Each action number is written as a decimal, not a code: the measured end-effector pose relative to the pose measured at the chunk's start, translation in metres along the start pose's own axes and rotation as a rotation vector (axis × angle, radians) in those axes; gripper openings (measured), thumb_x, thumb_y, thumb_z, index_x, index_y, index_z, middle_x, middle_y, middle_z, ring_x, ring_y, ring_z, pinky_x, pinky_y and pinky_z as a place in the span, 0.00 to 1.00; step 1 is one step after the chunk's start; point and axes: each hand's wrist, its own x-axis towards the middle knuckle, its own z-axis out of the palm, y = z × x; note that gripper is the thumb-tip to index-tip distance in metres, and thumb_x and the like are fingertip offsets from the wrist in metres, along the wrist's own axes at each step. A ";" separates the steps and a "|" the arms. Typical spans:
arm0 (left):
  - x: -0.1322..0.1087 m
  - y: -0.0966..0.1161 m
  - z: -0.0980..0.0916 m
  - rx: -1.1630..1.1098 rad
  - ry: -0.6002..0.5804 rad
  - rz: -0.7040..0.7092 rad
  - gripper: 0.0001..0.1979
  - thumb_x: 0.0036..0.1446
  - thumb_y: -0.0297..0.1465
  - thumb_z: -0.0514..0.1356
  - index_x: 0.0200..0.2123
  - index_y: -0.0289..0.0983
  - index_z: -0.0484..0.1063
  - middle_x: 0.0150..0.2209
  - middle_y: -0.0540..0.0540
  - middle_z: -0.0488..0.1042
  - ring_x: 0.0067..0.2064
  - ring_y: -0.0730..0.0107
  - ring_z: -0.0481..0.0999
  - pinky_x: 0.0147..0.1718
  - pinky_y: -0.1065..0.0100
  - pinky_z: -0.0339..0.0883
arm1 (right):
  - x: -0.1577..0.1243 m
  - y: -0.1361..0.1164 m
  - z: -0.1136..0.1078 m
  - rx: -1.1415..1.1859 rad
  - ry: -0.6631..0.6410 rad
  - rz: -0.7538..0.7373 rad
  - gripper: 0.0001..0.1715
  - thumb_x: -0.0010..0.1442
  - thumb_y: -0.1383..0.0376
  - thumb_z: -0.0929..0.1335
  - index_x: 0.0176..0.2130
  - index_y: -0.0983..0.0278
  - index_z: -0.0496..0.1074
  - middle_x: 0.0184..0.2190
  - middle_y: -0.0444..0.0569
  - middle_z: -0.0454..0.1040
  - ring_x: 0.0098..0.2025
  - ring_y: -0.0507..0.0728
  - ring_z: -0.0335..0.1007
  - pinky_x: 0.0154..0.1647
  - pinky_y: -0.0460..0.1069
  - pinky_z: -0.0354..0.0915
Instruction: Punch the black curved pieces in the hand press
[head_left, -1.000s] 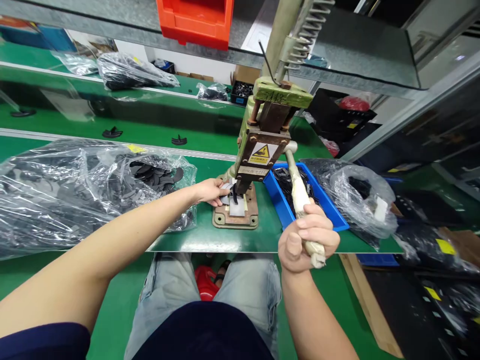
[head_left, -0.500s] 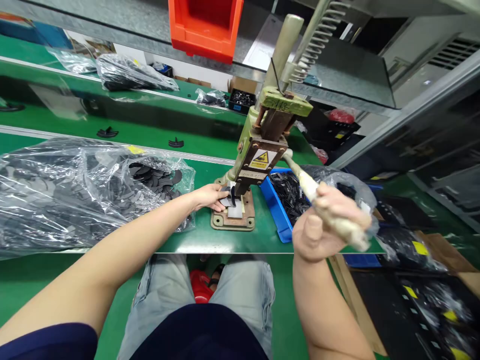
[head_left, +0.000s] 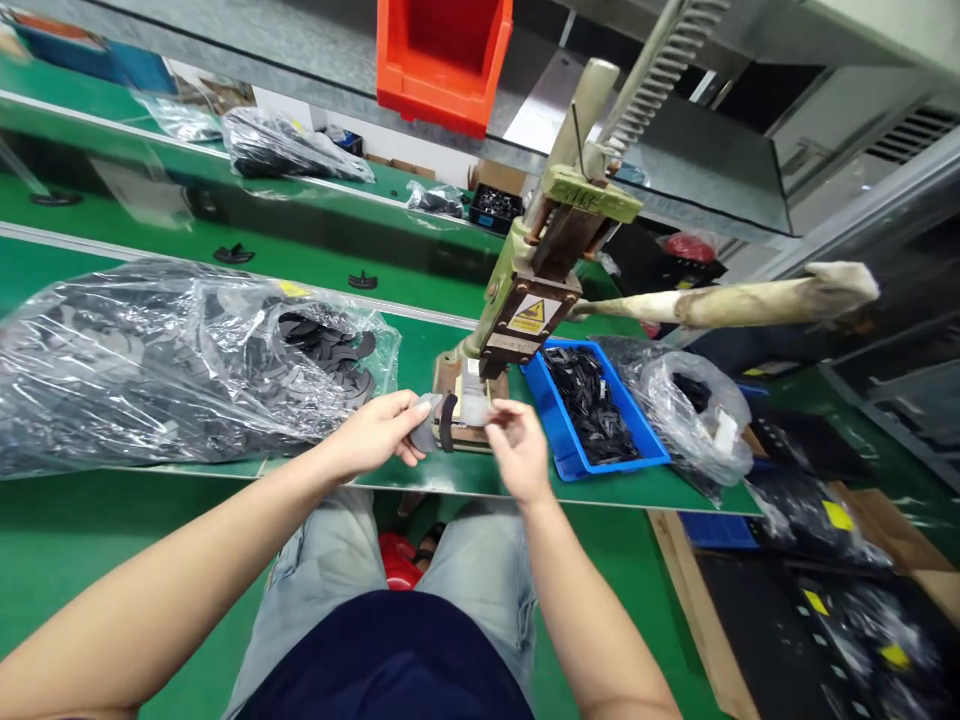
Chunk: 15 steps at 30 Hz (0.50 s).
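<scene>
My left hand [head_left: 386, 430] pinches a grey curved flat piece [head_left: 424, 428] at the front left of the press base. Against its right side stands a black curved strip [head_left: 448, 423]; whether the two are joined I cannot tell. My right hand [head_left: 519, 448] hovers at the base's right edge, fingers bent and apart, slightly blurred, with nothing visible in them. Between the hands lies the pale plate [head_left: 473, 405] of the green hand press [head_left: 517, 300]. The press's wrapped lever [head_left: 735, 305] sticks out to the right, untouched.
A blue bin [head_left: 600, 465] of small black parts stands right of the press. On the left lies a big clear bag [head_left: 150, 370] of dark curved pieces. An orange bin [head_left: 442, 75] sits on the shelf above. Beyond the bench run a few black parts [head_left: 363, 281] on green.
My right hand has let go of the lever and come to the press base; the lever has swung up. My left hand has drawn the grey piece and black strip toward me and left.
</scene>
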 end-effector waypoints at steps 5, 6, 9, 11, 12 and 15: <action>-0.019 -0.001 0.021 0.047 0.001 0.007 0.26 0.60 0.59 0.64 0.32 0.42 0.67 0.25 0.50 0.78 0.24 0.67 0.81 0.26 0.67 0.77 | -0.036 -0.003 0.032 0.076 -0.198 0.106 0.17 0.63 0.52 0.77 0.45 0.60 0.78 0.40 0.49 0.83 0.42 0.57 0.81 0.48 0.53 0.78; -0.021 -0.002 0.025 0.050 0.004 0.011 0.26 0.61 0.58 0.65 0.32 0.42 0.67 0.25 0.51 0.77 0.24 0.67 0.80 0.25 0.67 0.76 | -0.038 -0.005 0.034 0.085 -0.191 0.114 0.17 0.63 0.51 0.76 0.43 0.60 0.77 0.39 0.48 0.82 0.41 0.57 0.80 0.48 0.53 0.77; -0.024 -0.003 0.034 0.067 0.011 0.017 0.24 0.62 0.56 0.65 0.31 0.43 0.65 0.24 0.54 0.75 0.22 0.69 0.79 0.22 0.69 0.72 | -0.043 -0.009 0.037 0.098 -0.144 0.128 0.17 0.64 0.50 0.75 0.38 0.61 0.74 0.35 0.47 0.79 0.39 0.56 0.77 0.47 0.52 0.75; -0.024 -0.003 0.039 0.071 0.002 -0.001 0.23 0.62 0.55 0.64 0.32 0.43 0.65 0.22 0.54 0.74 0.21 0.69 0.78 0.21 0.70 0.70 | -0.047 -0.010 0.037 0.095 -0.117 0.130 0.17 0.65 0.51 0.74 0.36 0.61 0.73 0.35 0.46 0.78 0.38 0.56 0.76 0.46 0.52 0.73; -0.024 -0.003 0.040 0.063 -0.008 -0.020 0.24 0.62 0.56 0.64 0.32 0.43 0.65 0.22 0.53 0.75 0.21 0.69 0.78 0.20 0.70 0.69 | -0.049 -0.010 0.037 0.092 -0.110 0.130 0.16 0.65 0.51 0.74 0.36 0.61 0.73 0.35 0.46 0.78 0.38 0.56 0.75 0.45 0.52 0.73; -0.022 -0.005 0.044 0.006 -0.054 -0.105 0.26 0.61 0.58 0.64 0.33 0.42 0.65 0.22 0.51 0.77 0.20 0.69 0.78 0.19 0.71 0.69 | -0.055 -0.011 0.035 0.072 -0.106 0.125 0.14 0.66 0.54 0.72 0.35 0.61 0.72 0.33 0.46 0.77 0.36 0.55 0.74 0.43 0.51 0.73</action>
